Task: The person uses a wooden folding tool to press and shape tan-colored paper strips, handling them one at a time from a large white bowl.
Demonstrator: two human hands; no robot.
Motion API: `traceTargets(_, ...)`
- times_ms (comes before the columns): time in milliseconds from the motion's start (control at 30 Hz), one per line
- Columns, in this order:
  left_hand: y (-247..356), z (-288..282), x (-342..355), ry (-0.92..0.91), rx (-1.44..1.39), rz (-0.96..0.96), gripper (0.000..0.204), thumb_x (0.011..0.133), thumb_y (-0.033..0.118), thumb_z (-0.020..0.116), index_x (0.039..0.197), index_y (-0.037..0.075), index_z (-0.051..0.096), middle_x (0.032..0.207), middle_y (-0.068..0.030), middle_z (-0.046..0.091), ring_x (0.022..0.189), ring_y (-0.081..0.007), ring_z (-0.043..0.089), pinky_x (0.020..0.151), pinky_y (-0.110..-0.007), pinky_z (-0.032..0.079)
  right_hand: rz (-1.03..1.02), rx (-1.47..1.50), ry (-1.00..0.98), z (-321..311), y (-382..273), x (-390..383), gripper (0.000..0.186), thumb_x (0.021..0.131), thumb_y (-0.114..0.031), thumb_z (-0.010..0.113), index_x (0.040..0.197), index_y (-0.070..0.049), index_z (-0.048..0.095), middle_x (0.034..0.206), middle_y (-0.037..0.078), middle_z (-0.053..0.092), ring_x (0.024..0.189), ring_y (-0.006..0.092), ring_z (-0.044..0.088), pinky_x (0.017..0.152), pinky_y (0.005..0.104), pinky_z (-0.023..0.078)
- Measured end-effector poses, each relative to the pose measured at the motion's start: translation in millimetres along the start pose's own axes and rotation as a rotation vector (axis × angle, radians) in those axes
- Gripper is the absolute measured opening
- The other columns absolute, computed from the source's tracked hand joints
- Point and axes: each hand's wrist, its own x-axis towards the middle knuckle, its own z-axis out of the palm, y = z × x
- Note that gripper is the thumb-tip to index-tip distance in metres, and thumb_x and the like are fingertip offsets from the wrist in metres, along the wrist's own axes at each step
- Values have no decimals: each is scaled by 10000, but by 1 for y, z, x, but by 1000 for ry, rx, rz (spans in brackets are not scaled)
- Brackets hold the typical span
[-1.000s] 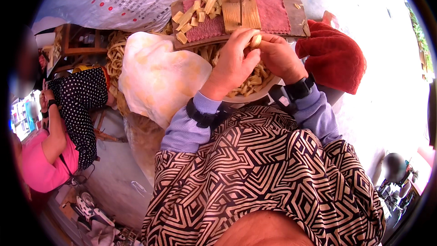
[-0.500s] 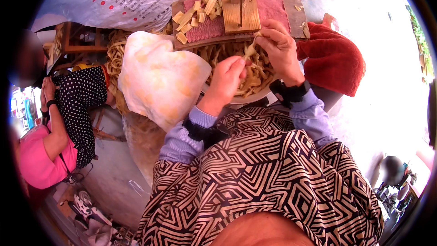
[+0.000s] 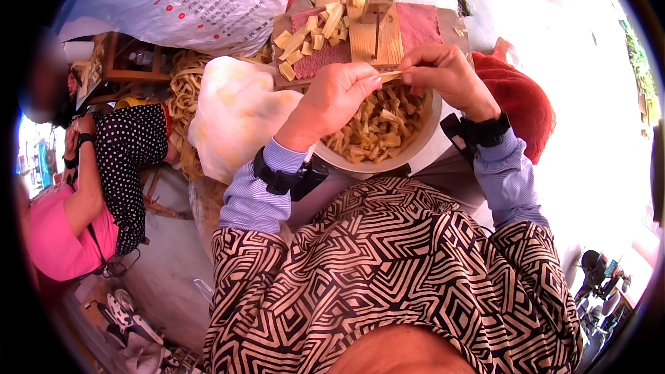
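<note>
Between my two hands, a thin pale yellow strip (image 3: 390,77) stretches nearly level. My left hand (image 3: 334,97) pinches one end with thumb and fingers, and my right hand (image 3: 450,77) pinches the other. Both hands are just above a white basin (image 3: 435,121) heaped with short, yellowish-brown knotted or folded pieces (image 3: 377,128). Right behind them lies a wooden board (image 3: 456,40) with a pink cloth (image 3: 419,24) on it. A wooden block (image 3: 388,40) with a narrow dark metal piece stands on the cloth. Several short, pale, flat pieces (image 3: 308,40) lie to its left.
A white, yellow-stained cloth (image 3: 239,121) is left of the basin, beside a heap of long tan strips (image 3: 187,86). A large printed sack (image 3: 208,7) lies far left. Red fabric (image 3: 512,104) hangs at right. Another person in pink (image 3: 69,235) sits at left, hands together.
My hands have risen and levelled out, with the strip now straight across between them instead of bunched and slanting. More of the basin shows. The whole view has shifted slightly.
</note>
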Motion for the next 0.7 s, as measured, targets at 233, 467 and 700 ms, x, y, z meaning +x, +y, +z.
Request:
traceTargets(233, -30, -17, 40, 189, -119, -99, 165, 903, 141, 567, 923, -11, 628, 662, 8, 553, 610, -52, 491, 544, -233, 411, -53, 114, 378, 17, 25, 35, 105, 880, -94, 612, 885, -6, 668, 692, -20, 595, 586, 58, 540, 535, 205, 440)
traceTargets(467, -57, -6, 64, 326, 178, -64, 158, 863, 146, 598, 891, -4, 638, 717, -74, 616, 664, -161, 562, 600, -298, 445, -219, -591, 488, 15, 49, 61, 149, 821, -145, 600, 889, -32, 669, 701, 165, 634, 632, 266, 624, 618, 355, 492)
traceTargets(700, -45, -9, 38, 154, -110, -184, 135, 936, 138, 522, 940, 33, 607, 682, 22, 551, 532, -60, 480, 506, -220, 415, -220, -312, 307, 8, 51, 26, 189, 884, -139, 622, 997, 6, 667, 907, 88, 676, 805, 197, 644, 736, 299, 493)
